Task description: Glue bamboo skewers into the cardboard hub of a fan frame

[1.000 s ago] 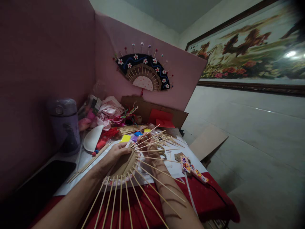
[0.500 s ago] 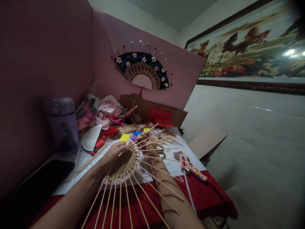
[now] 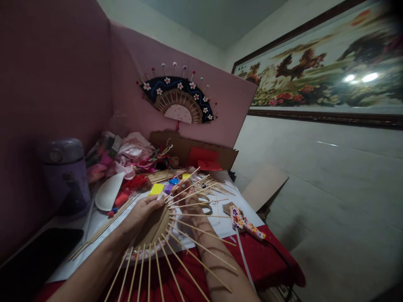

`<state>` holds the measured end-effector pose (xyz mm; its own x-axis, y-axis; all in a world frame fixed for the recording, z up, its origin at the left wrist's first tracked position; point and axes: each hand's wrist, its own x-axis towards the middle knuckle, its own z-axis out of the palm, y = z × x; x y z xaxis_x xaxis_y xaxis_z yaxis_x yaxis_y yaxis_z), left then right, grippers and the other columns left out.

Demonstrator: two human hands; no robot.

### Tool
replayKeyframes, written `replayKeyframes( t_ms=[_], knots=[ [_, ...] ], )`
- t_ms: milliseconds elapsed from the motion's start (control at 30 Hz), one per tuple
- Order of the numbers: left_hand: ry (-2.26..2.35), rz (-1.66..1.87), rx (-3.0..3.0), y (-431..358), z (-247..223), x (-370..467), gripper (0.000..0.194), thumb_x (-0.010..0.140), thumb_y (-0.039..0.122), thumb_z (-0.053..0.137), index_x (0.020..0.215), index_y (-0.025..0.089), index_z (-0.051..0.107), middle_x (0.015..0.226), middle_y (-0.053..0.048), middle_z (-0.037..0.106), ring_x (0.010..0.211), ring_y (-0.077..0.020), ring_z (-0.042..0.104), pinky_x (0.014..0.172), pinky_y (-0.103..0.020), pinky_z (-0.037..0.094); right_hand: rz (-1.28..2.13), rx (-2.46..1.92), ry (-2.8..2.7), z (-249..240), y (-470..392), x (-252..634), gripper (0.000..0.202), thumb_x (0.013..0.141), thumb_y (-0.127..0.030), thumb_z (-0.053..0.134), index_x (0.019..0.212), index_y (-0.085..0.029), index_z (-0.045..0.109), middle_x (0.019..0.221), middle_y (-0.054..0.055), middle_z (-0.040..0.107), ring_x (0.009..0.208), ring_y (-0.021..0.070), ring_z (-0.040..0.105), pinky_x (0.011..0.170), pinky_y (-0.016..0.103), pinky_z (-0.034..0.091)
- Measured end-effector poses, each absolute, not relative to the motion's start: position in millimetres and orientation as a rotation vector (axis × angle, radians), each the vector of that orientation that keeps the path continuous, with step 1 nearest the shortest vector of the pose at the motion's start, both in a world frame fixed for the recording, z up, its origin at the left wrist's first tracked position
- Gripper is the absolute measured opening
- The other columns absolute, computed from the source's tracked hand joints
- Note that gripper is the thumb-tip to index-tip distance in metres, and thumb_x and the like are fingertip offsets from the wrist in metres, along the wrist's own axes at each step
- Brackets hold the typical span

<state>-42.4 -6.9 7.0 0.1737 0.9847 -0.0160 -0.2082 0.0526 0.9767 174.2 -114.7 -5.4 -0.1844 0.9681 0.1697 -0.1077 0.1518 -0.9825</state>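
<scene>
My left hand (image 3: 150, 207) is closed on the far edge of a brown cardboard half-disc (image 3: 153, 230), thumb on its face. Thin bamboo sticks (image 3: 181, 262) fan out from the curved rim, where clear, lumpy glue seems to hold them. Beyond them my right hand (image 3: 186, 191) has its fingers curled and pinched at the last stick at the far end of the row. Sticks partly cover those fingertips. My right forearm passes beneath the fan of sticks.
A floral glue gun (image 3: 244, 221) lies on the right of the red-clothed table. Loose sticks, scissors (image 3: 206, 205), clay packs (image 3: 156, 189), a white half-plate (image 3: 109, 192), a phone (image 3: 50, 247) and a purple bottle (image 3: 66, 178) are around. A decorated fan (image 3: 179, 100) hangs on the panel behind.
The view has swung slightly to the right, so everything sits further left and a little lower. Both hands keep their hold on the cardboard and sticks, with little visible finger movement.
</scene>
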Motion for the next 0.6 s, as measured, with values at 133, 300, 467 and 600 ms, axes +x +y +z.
replayKeyframes(
  t_ms=[133, 300, 467, 600],
  knots=[
    [0.914, 1.144, 1.056, -8.9, 9.5, -40.6, 0.025, 0.062, 0.035, 0.068, 0.077, 0.015, 0.067, 0.067, -0.004, 0.07, 0.056, -0.0177, 0.063, 0.052, -0.024, 0.045, 1.235, -0.847, -1.278, -6.5, -115.1, 173.4, 0.044, 0.078, -0.029, 0.051, 0.122, -0.033, 0.05, 0.122, -0.004, 0.055, 0.119, 0.019, 0.045, 0.101, 0.036, 0.037],
    [0.931, 1.14, 1.017, -8.7, 13.8, -40.9, 0.029, 0.061, 0.033, 0.069, 0.083, 0.015, 0.066, 0.071, -0.005, 0.071, 0.059, -0.0174, 0.064, 0.055, -0.023, 0.046, 1.14, -0.823, -1.291, 17.4, -69.4, 143.3, 0.037, 0.08, -0.038, 0.044, 0.116, -0.038, 0.054, 0.112, -0.007, 0.061, 0.11, 0.0201, 0.053, 0.091, 0.039, 0.046],
    [0.939, 1.173, 0.988, -7.0, 13.7, -41.2, 0.035, 0.056, 0.033, 0.072, 0.086, 0.016, 0.066, 0.068, -0.004, 0.07, 0.057, -0.0181, 0.064, 0.053, -0.024, 0.045, 1.001, -0.792, -1.423, 53.6, -24.2, 107.9, 0.032, 0.083, -0.039, 0.036, 0.106, -0.046, 0.057, 0.095, -0.01, 0.066, 0.096, 0.0207, 0.062, 0.076, 0.041, 0.054],
    [0.922, 1.205, 1.011, -11.7, 14.2, -41.1, 0.028, 0.06, 0.034, 0.069, 0.082, 0.017, 0.066, 0.065, -0.003, 0.069, 0.055, -0.0173, 0.062, 0.053, -0.024, 0.044, 0.988, -0.766, -1.446, 48.9, -55.1, 121.7, 0.034, 0.081, -0.036, 0.041, 0.109, -0.052, 0.052, 0.105, -0.015, 0.062, 0.106, 0.0221, 0.056, 0.077, 0.043, 0.054]
  ],
)
